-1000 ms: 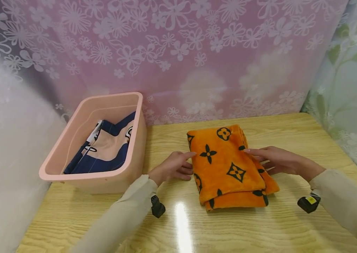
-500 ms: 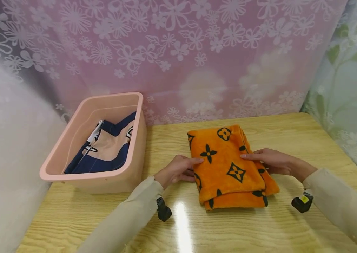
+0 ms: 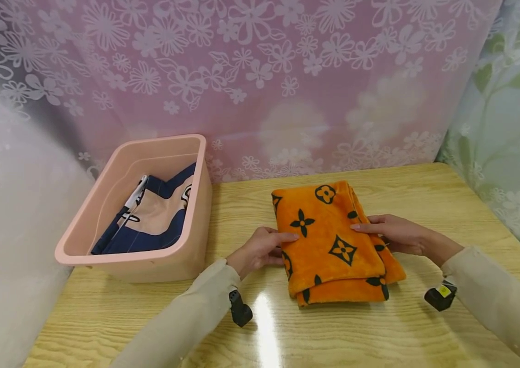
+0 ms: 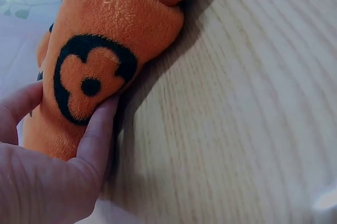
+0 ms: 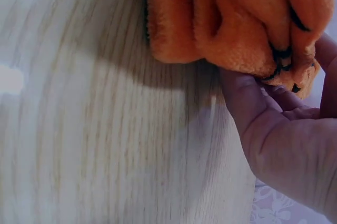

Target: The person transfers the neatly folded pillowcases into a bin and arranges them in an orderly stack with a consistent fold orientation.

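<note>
A folded plush orange towel (image 3: 319,250) with black flower motifs lies on the wooden table. At its left edge my left hand (image 3: 262,249) pinches it, thumb on the top layer and fingers against the side, low by the table. In the left wrist view, thumb and fingers of the left hand (image 4: 58,176) straddle the towel's rounded fold (image 4: 121,19). Opposite, my right hand (image 3: 398,234) grips the right edge with the thumb on top. The right wrist view shows fingers of the right hand (image 5: 284,134) tucked under the stacked layers of the towel (image 5: 237,24).
On the left stands a pink plastic bin (image 3: 202,204) holding a folded navy and peach cloth (image 3: 158,209). Behind the wooden table (image 3: 333,337) hangs a pink floral curtain (image 3: 241,92), and a pale green one (image 3: 513,153) hangs at the right.
Both hands have moved inward onto the towel; the left thumb now reaches over its left edge and the right thumb lies farther onto its top. The towel has stayed in place.
</note>
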The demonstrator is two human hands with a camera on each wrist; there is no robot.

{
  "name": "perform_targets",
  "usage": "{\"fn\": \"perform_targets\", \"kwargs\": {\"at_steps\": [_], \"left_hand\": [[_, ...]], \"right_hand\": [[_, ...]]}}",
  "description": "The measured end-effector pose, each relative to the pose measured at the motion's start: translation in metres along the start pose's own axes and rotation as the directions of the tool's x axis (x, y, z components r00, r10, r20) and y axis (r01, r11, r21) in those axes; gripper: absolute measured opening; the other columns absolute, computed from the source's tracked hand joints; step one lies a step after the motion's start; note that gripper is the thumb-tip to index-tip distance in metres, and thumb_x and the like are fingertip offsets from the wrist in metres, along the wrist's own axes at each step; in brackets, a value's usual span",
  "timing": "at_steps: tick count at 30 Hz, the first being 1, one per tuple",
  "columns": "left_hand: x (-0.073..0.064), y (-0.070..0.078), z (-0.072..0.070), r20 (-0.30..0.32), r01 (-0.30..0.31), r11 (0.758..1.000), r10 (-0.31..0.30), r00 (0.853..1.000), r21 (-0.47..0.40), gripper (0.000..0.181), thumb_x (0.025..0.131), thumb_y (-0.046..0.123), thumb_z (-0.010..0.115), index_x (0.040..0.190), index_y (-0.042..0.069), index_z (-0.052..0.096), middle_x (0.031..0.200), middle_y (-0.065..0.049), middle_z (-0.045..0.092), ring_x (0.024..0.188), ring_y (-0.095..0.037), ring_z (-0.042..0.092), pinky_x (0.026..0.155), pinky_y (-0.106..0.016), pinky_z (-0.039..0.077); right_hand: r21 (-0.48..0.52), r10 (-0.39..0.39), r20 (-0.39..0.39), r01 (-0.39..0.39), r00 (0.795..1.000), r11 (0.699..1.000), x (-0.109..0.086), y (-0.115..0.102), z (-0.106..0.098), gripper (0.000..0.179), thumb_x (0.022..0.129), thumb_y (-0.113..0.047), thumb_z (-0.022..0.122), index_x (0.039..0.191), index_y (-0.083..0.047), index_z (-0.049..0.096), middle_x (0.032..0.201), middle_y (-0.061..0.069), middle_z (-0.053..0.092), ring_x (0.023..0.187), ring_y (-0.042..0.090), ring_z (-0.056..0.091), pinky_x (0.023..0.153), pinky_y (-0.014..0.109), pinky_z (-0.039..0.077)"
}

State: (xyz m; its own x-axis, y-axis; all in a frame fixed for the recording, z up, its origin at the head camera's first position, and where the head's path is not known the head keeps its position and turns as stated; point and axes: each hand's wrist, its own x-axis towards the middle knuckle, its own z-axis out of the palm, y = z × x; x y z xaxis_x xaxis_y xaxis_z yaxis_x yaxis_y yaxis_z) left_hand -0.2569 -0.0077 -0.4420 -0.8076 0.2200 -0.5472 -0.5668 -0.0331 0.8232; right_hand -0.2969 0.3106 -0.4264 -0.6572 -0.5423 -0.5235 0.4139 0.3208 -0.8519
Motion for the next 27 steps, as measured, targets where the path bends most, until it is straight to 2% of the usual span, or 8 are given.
{"fn": "perform_targets", "kwargs": {"at_steps": [7,12,18,22,27], "left_hand": [[-0.003,-0.002,0.003,-0.033,-0.02,1.0,0.021,0.999,0.006,0.049,0.081,0.021,0.078,0.118,0.001,0.054,0.096,-0.014,0.069,0.076,-0.026,0.069,0.061,-0.036,0.057],[-0.014,0.009,0.007,-0.044,-0.059,0.998,0.059,0.997,-0.004,0.048,0.081,0.02,0.078,0.118,0.001,0.054,0.101,-0.013,0.067,0.083,-0.026,0.068,0.069,-0.04,0.057],[-0.036,0.036,0.012,-0.037,-0.132,0.991,0.131,0.991,-0.015,0.05,0.083,0.018,0.076,0.124,0.001,0.054,0.11,-0.012,0.062,0.093,-0.026,0.064,0.076,-0.043,0.055],[-0.05,0.058,0.011,-0.047,-0.182,0.982,0.185,0.982,0.052,0.05,0.084,0.019,0.074,0.127,0.004,0.054,0.114,-0.01,0.06,0.096,-0.025,0.063,0.077,-0.041,0.055],[-0.069,0.089,0.008,-0.058,-0.235,0.966,0.242,0.969,0.103,0.048,0.086,0.019,0.072,0.128,0.006,0.053,0.116,-0.009,0.059,0.1,-0.024,0.061,0.08,-0.039,0.054]], "right_hand": [[0.007,-0.044,-0.054,0.044,0.998,0.999,-0.005,-0.002,0.006,0.06,0.098,-0.029,0.056,0.145,0.001,0.033,0.115,0.016,0.063,0.104,0.033,0.062,0.085,0.051,0.05],[-0.025,-0.085,-0.078,0.083,0.993,0.996,-0.013,-0.012,0.01,0.062,0.099,-0.029,0.055,0.147,0.0,0.029,0.116,0.015,0.063,0.103,0.032,0.063,0.083,0.051,0.051],[-0.044,-0.135,-0.099,0.131,0.986,0.99,-0.029,-0.037,0.017,0.061,0.1,-0.028,0.053,0.147,0.0,0.028,0.117,0.01,0.063,0.102,0.028,0.063,0.083,0.048,0.052],[-0.097,-0.164,-0.151,0.151,0.975,0.984,-0.038,-0.059,0.025,0.065,0.099,-0.031,0.055,0.149,-0.004,0.025,0.121,0.009,0.061,0.102,0.024,0.063,0.083,0.047,0.052],[-0.129,-0.229,-0.217,0.205,0.949,0.97,-0.048,-0.09,0.035,0.074,0.097,-0.032,0.058,0.152,-0.006,0.017,0.122,0.002,0.061,0.102,0.019,0.064,0.083,0.042,0.053]]}}
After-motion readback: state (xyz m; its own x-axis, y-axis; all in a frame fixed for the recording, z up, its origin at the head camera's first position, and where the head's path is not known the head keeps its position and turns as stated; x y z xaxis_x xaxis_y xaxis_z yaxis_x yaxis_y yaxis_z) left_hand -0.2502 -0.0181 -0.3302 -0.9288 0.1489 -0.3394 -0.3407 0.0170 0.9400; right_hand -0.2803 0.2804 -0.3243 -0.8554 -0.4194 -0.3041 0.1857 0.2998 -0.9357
